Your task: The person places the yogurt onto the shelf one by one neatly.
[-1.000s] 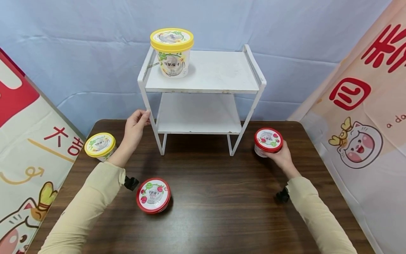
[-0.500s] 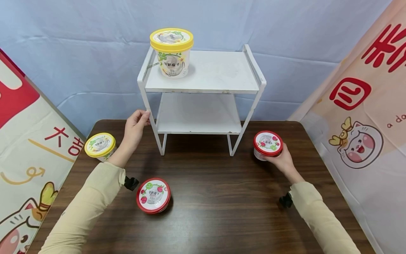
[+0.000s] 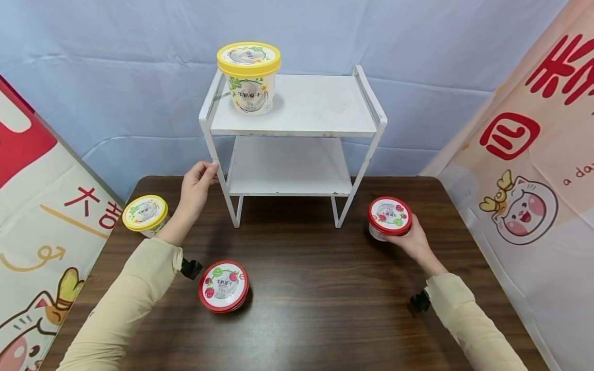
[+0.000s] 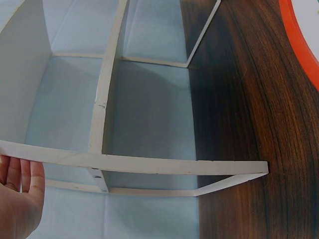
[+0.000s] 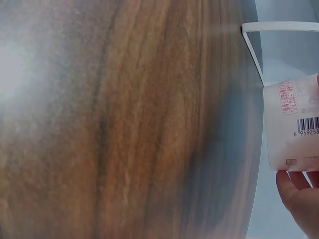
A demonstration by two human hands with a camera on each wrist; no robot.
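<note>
A staged setup; printed banners [image 3: 520, 201] flank a blue cloth backdrop [image 3: 427, 67]

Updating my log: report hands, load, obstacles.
Left hand holds white rack. Right hand grips red-lidded tub. Yellow-lidded tub occupies rack's top left.

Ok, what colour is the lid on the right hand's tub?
The lid is white, berry-printed, with a red rim; clearest in the head view.

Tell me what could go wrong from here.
The left hand grips the rack, so a tug might topple the yellow tub on top. The right hand holds a red tub from one side, so it might slip. The other yellow tub sits near the left wrist and could get knocked.
</note>
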